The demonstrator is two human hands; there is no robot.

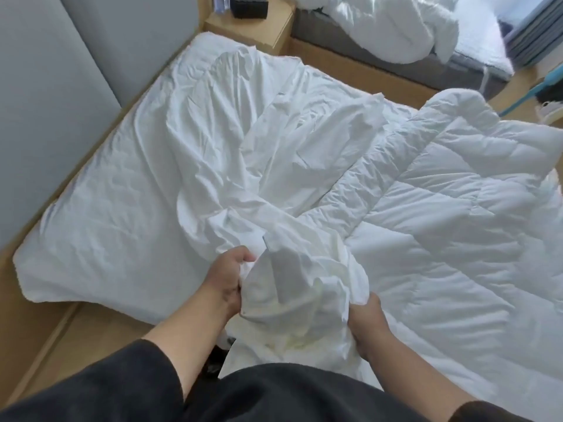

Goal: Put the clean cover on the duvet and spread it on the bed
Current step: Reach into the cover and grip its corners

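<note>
At nine o'clock the grey padded wall panel (45,86) and the pale wooden bed surround (100,327) hem in the white-sheeted mattress (106,208), so there is little room to swing cloth on that side. The thin, crumpled white cotton duvet cover (274,153) runs up the middle of the bed towards twelve o'clock, its near end gathered at six o'clock. There the person's left hand (227,280) has its fingers curled tight round a bunched edge of the cover, and the right hand (365,321) pinches the other side of the same bunch, holding what looks like the mouth apart. The step seems to be finding the opening; it would go best with the hems kept taut and level, so that the far corners can be traced inside. At three o'clock the puffy white quilted duvet (441,208) lies flat, touching the cover, its far edge hanging towards the floor. Open floor shows only at one o'clock, beside the wooden bedside table (259,32) and a second bed with heaped white bedding (396,25).
</note>
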